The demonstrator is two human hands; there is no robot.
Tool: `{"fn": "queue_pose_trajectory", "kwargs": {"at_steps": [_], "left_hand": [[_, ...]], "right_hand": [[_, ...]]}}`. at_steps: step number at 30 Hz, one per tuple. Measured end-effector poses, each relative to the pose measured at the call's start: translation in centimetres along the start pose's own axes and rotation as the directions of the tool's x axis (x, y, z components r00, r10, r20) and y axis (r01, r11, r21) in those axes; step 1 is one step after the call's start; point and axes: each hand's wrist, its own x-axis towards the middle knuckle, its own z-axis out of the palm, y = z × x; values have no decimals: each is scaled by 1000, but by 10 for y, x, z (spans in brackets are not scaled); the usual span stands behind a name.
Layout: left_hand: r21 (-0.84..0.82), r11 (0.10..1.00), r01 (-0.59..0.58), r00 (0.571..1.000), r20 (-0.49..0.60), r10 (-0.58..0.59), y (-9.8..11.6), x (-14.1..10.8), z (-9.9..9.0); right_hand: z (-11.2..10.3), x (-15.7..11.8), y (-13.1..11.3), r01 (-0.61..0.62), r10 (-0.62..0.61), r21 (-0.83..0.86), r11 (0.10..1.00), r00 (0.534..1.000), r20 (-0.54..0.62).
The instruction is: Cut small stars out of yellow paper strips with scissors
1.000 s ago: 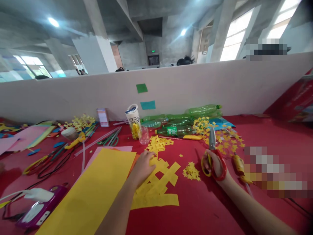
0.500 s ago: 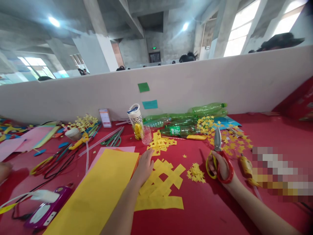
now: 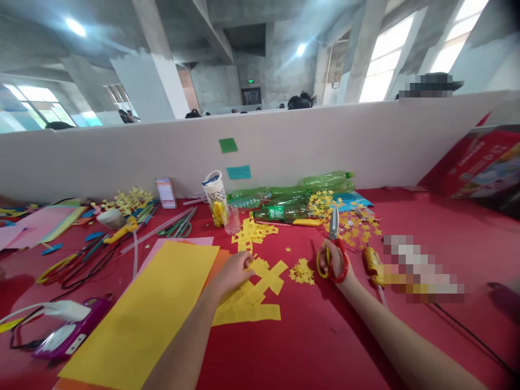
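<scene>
Head view: red table [image 3: 264, 357], white partition [image 3: 292, 143], concrete ceiling [image 3: 239, 13].

No text is readable (the green bottle label [image 3: 276, 212] is too small).

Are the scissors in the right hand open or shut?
Shut. The scissors in the right hand show their blades together, ending in one tip.

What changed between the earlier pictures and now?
The left hand was stretched forward half a second ago; it is now drawn back a little, fingers curled near the yellow strips, and more orange paper shows beside it. Nothing was visibly taken up or released: the right hand still holds the scissors. The star pile stayed put.
</scene>
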Motion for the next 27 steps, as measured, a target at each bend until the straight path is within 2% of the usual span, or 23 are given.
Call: {"fn": "queue_pose_trajectory", "kwargs": {"at_steps": [3,8,14,18,23,27], "left_hand": [[-42,999,13,999,48,-11,-3,2,-2],[-62,998,19,998,55,-15,-5,4,-1],[-45,998,-33,999,40,35,-1,3,-3],[-44,998,-33,999,30,34,0,1,1],[10,1000,-27,1000,2,27,0,2,3],[43,996,-75,997,-6,76,14,8,-4]], "right_hand": [[1,-1,-1,-17,17,-24,1000,1000,-3],[11,-7,-12,-23,26,-89,996,999,36],[28,-18,-28,51,-28,-186,981,992,126],[35,-26,-25,89,-55,-223,971,987,154],[30,-33,-19,138,-112,-213,967,985,132],[17,-29,-24,149,-134,-188,971,987,92]]}}
